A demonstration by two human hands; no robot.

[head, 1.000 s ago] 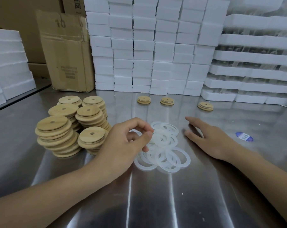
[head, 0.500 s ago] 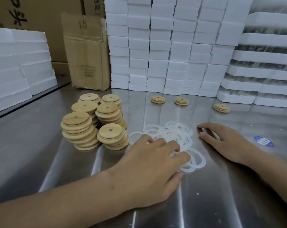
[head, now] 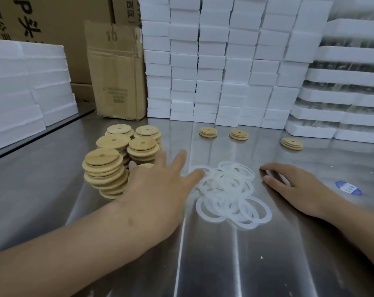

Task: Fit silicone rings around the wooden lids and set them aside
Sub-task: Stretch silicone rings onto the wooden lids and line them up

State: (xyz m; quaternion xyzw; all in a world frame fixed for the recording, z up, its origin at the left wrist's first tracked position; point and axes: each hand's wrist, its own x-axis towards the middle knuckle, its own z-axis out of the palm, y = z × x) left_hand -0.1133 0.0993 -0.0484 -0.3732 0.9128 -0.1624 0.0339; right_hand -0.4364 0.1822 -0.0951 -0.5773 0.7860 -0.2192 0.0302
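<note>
Several stacks of round wooden lids [head: 109, 166] with centre holes stand at the left of the steel table. A loose heap of white silicone rings [head: 229, 194] lies in the middle. My left hand [head: 158, 185] is spread open, fingers apart, over the nearest lid stack, which it partly hides; its little finger touches the rings' left edge. My right hand [head: 297, 185] rests flat on the table just right of the rings, holding nothing. Three single lids [head: 208, 132], [head: 238, 134], [head: 291, 143] lie apart at the back.
White foam blocks [head: 214, 61] are stacked along the back and at the left [head: 21, 86]. A cardboard box [head: 115, 71] leans behind the lid stacks. A blue sticker [head: 348, 188] is on the steel table [head: 224, 264] at the right.
My left hand has left the ring heap and moved left and forward to the lid stacks, fingers now spread. My right hand has stayed flat beside the rings.
</note>
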